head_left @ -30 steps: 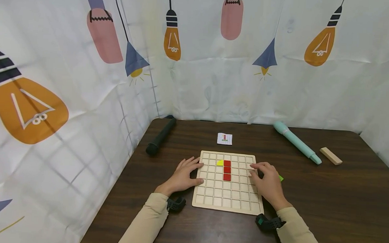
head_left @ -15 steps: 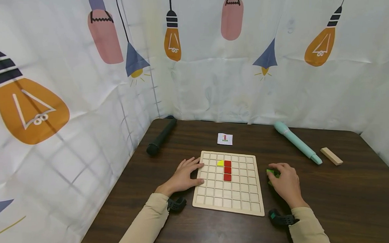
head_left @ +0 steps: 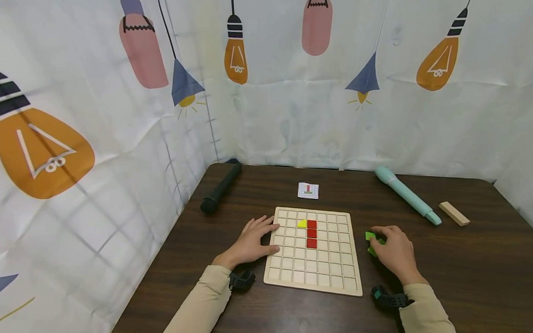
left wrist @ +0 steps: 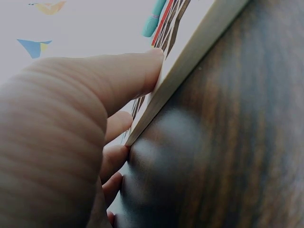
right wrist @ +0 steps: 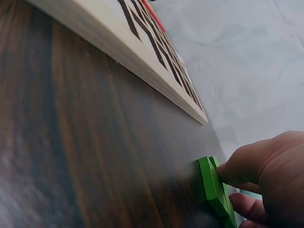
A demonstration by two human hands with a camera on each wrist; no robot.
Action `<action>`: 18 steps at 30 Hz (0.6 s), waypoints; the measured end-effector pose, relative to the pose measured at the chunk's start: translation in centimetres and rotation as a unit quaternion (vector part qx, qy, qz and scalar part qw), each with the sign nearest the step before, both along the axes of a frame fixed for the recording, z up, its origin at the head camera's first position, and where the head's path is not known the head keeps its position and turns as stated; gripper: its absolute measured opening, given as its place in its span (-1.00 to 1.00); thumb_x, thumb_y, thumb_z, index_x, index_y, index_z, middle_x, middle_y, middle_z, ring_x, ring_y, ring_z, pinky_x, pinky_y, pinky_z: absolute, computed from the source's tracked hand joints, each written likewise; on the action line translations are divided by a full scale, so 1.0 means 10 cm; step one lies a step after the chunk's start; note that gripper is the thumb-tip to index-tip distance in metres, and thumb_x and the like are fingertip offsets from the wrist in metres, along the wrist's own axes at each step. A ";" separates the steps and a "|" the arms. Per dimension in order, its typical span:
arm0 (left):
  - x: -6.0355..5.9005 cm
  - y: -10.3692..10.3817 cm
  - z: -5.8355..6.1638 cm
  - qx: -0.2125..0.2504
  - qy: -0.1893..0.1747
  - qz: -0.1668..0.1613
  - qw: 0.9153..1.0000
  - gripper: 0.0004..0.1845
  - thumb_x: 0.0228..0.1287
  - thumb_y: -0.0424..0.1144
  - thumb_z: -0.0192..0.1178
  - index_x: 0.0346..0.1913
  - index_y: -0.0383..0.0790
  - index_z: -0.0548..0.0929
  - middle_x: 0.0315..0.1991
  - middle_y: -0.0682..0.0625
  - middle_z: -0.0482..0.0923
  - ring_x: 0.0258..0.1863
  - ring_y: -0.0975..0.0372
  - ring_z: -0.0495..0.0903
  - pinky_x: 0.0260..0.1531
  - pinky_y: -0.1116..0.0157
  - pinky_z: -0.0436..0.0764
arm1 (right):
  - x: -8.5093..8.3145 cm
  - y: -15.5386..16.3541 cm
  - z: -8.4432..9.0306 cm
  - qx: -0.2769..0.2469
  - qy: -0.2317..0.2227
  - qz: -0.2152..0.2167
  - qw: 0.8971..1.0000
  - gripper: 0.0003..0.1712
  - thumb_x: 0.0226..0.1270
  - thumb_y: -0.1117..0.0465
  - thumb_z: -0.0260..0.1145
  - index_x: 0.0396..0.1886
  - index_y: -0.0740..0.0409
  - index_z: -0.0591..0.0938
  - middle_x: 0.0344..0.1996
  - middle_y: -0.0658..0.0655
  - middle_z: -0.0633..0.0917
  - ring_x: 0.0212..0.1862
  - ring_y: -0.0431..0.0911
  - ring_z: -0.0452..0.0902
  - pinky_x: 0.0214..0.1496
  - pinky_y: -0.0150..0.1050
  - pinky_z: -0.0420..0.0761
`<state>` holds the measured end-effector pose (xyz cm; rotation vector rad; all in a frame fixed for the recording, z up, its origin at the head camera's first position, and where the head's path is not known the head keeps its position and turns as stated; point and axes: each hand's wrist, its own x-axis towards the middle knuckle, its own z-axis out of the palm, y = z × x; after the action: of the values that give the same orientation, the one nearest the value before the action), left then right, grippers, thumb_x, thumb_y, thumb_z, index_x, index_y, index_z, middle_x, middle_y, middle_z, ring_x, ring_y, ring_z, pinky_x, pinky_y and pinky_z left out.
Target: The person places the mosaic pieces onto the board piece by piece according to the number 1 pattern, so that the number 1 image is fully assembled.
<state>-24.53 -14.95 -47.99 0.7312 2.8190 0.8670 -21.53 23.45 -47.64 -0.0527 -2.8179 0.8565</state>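
Green pieces [head_left: 372,237]: on the table just right of the board, pinched in my right hand [head_left: 393,254]
Left hand [head_left: 250,241]: fingers flat, steadying the board [head_left: 313,273]
Done: yellow triangle [head_left: 301,223], three red squares [head_left: 311,233]
Left: I judge green unplaced

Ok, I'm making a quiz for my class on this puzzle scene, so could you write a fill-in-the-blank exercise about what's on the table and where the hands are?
1. The left hand rests against the ____ edge of the wooden grid board.
2. The right hand touches ____ pieces lying on the table, apart from the board.
3. On the board, ____ red squares stand in a column.
4. Beside the top red square sits a ____ triangle.

Missing words: left; green; three; yellow
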 end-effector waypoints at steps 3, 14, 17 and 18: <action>0.00 0.00 0.00 0.002 0.000 -0.001 1.000 -0.31 0.25 0.03 0.30 0.42 -0.06 0.40 0.51 -0.02 0.12 0.53 0.05 -0.03 0.46 -0.08 -0.21 | 0.01 0.00 0.00 -0.002 -0.003 0.001 1.000 -0.58 0.30 0.25 0.20 0.12 0.32 0.62 0.06 0.42 0.49 0.02 0.33 0.44 0.08 0.33 0.28; 0.00 0.00 -0.01 0.004 0.002 -0.002 1.000 -0.32 0.26 0.02 0.29 0.42 -0.06 0.40 0.51 -0.02 0.12 0.53 0.04 -0.04 0.46 -0.09 -0.21 | -0.01 -0.03 -0.03 -0.009 0.015 -0.017 1.000 -0.60 0.27 0.25 0.24 0.07 0.34 0.65 -0.05 0.39 0.54 -0.11 0.24 0.49 -0.05 0.23 0.39; 0.00 0.00 0.00 0.004 0.004 -0.002 1.000 -0.32 0.26 0.02 0.29 0.41 -0.06 0.40 0.51 -0.02 0.12 0.53 0.04 -0.03 0.46 -0.09 -0.21 | -0.01 -0.04 -0.03 0.000 0.022 -0.023 0.999 -0.61 0.29 0.23 0.28 0.05 0.34 0.65 -0.08 0.39 0.54 -0.15 0.23 0.50 -0.09 0.20 0.41; 0.00 0.00 0.00 0.004 0.005 -0.002 1.000 -0.32 0.26 0.02 0.30 0.41 -0.06 0.40 0.51 -0.01 0.12 0.53 0.04 -0.03 0.46 -0.08 -0.21 | -0.01 -0.05 -0.04 0.002 0.025 -0.026 0.999 -0.60 0.29 0.22 0.29 0.05 0.35 0.65 -0.08 0.39 0.55 -0.16 0.23 0.50 -0.11 0.19 0.42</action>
<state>-24.50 -14.92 -48.03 0.7440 2.8227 0.8768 -21.66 22.98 -47.99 -0.1028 -2.7595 0.8293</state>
